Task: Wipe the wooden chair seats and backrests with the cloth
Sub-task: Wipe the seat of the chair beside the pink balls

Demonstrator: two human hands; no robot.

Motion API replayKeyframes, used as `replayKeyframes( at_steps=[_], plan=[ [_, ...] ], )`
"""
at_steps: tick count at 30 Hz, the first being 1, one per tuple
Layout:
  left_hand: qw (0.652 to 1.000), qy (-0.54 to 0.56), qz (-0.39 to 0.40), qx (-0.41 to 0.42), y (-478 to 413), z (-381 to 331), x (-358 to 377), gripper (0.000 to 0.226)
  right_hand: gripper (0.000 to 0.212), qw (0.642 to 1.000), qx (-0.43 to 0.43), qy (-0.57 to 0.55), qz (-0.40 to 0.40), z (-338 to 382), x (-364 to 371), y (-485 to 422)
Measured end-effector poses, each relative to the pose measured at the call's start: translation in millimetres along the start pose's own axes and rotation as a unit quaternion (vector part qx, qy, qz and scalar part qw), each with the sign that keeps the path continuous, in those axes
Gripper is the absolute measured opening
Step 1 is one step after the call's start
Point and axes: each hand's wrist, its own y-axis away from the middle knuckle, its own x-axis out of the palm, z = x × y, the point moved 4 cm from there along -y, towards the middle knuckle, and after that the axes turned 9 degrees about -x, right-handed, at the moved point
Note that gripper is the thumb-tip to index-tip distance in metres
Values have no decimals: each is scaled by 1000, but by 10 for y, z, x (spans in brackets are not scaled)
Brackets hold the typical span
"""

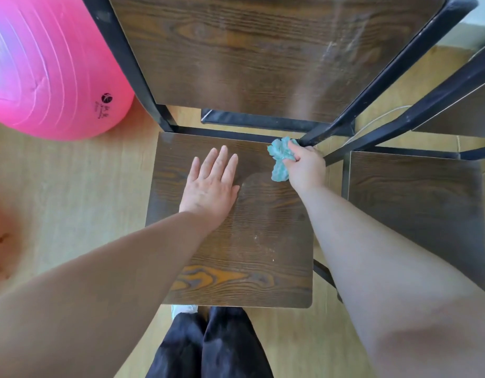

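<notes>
Currently I lay my left hand (210,184) flat, fingers spread, on the chair seat (235,255) to steady it, while my right hand (306,167) pinches the bunched cloth (280,159) into the seat's far right corner, below the backrest (263,50).

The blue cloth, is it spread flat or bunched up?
Bunched up: the cloth shows crumpled folds, gripped by the right hand at a back corner of the chair seat.
</notes>
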Motion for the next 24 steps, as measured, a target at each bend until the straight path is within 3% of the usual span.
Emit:
replayKeyframes(
  at_steps=[14, 20, 24],
  plan=[
    [999, -1, 34, -20, 359, 325, 141, 62, 24, 992, -10, -108, 65, 251, 575, 663],
    [998, 8, 53, -25, 789, 567, 296, 63, 24, 985, -109, -50, 124, 335, 820, 1144],
    [998, 17, 62, -26, 1096, 698, 429, 63, 23, 979, -124, -56, 155, 341, 998, 1596]
  ],
)
